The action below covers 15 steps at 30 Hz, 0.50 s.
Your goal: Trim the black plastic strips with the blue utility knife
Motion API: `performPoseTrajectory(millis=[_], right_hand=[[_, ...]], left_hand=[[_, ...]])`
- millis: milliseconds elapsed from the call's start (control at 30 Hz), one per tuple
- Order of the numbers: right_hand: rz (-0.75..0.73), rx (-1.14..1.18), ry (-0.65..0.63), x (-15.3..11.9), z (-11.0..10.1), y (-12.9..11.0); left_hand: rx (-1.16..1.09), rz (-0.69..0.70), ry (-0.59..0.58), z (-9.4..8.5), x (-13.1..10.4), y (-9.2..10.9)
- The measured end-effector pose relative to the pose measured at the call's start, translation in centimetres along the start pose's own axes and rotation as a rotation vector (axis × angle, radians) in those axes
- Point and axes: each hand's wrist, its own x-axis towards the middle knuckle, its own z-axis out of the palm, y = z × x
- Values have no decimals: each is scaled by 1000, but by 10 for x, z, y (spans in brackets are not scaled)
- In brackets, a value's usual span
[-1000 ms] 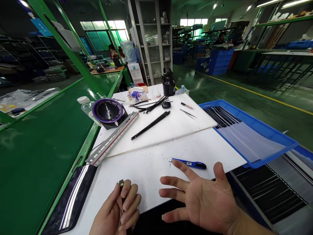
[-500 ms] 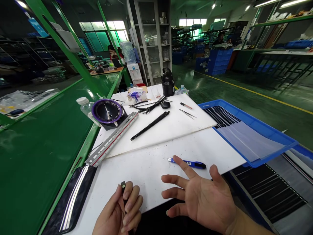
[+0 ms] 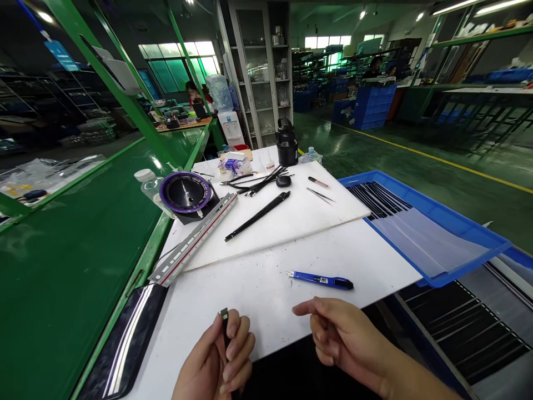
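My left hand [image 3: 210, 358] is closed around a thin black strip [image 3: 226, 332], upright in the fingers. A small pale patch shows at its top end; most of its lower length is hidden by my fingers. To the right, my right hand [image 3: 347, 336] hangs over the table's near edge, its index finger pointing left and the other fingers curled in, with nothing visible in it. Just beyond it a blue utility knife [image 3: 322, 279] lies on the white table [image 3: 250, 283], blade toward the left. Further back, a bundle of black strips [image 3: 258, 215] rests on a white board [image 3: 308, 219].
Tweezers [image 3: 320, 195] and loose black strips [image 3: 266, 180] lie on the board. At left are a slotted metal rail [image 3: 195, 239], a purple-rimmed round device [image 3: 185, 191] and a plastic bottle [image 3: 147, 186]. A blue tray [image 3: 466, 233] stands right; a black flask [image 3: 287, 144] stands behind.
My right hand has turned over and gone from spread fingers to curled ones with the index finger out. My left hand, still holding the strip, has shifted slightly right.
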Motion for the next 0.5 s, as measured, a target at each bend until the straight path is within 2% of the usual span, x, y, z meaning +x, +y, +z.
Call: performPoseTrajectory(millis=[100, 167, 200, 300, 367, 500], right_hand=[[-50, -342, -52, -7, 1, -5], [-125, -616, -16, -11, 1, -11], [-226, -782, 24, -11, -1, -14], [-685, -1255, 165, -7, -11, -23], [-856, -1439, 224, 1, -21, -28], [-823, -1533, 225, 20, -36, -34]], left_hand=[[71, 14, 18, -2, -2, 4], [123, 28, 27, -3, -4, 6], [145, 32, 32, -4, -5, 7], [203, 18, 52, -8, -6, 5], [232, 0, 66, -11, -6, 1], [290, -36, 82, -14, -5, -9]])
